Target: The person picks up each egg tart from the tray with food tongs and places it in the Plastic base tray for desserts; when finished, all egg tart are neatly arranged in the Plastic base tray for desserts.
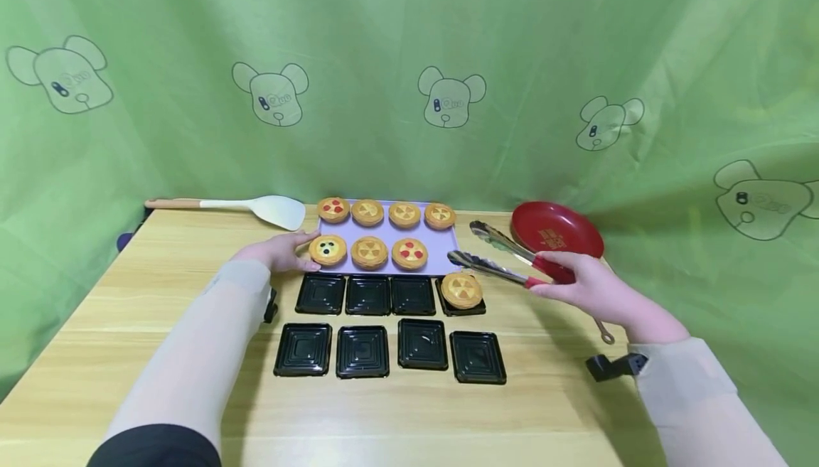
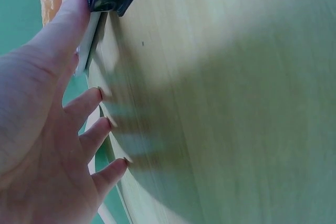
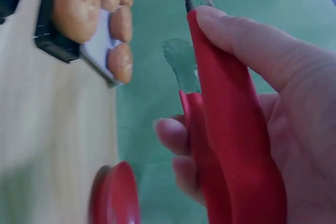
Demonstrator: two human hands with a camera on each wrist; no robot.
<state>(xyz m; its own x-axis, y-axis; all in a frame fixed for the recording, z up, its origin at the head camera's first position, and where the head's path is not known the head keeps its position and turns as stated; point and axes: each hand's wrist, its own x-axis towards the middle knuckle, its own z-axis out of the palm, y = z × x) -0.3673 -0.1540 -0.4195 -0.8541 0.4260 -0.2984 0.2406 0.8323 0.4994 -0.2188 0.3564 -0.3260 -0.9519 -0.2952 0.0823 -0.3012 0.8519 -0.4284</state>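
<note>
My left hand (image 1: 281, 251) is at the left edge of the lilac tray (image 1: 443, 259), thumb and forefinger touching it, the other fingers spread in the left wrist view. Beside them sits a tart with dark dots (image 1: 328, 250). Several more tarts fill two rows on the tray, some with red pieces, others plain yellow. My right hand (image 1: 585, 286) grips red-handled tongs (image 3: 231, 124), whose two arms stand apart with nothing between them. Left of the tong tips, a yellow tart (image 1: 462, 291) rests on a black square dish (image 1: 481, 309) in front of the tray.
More black square dishes (image 1: 321, 294) lie in two rows before the tray. A red pan (image 1: 557, 229) is at the back right, its handle end (image 1: 603, 332) below my right hand. At the back left lies a white spatula (image 1: 278, 211). A green curtain (image 1: 384, 40) hangs behind the table.
</note>
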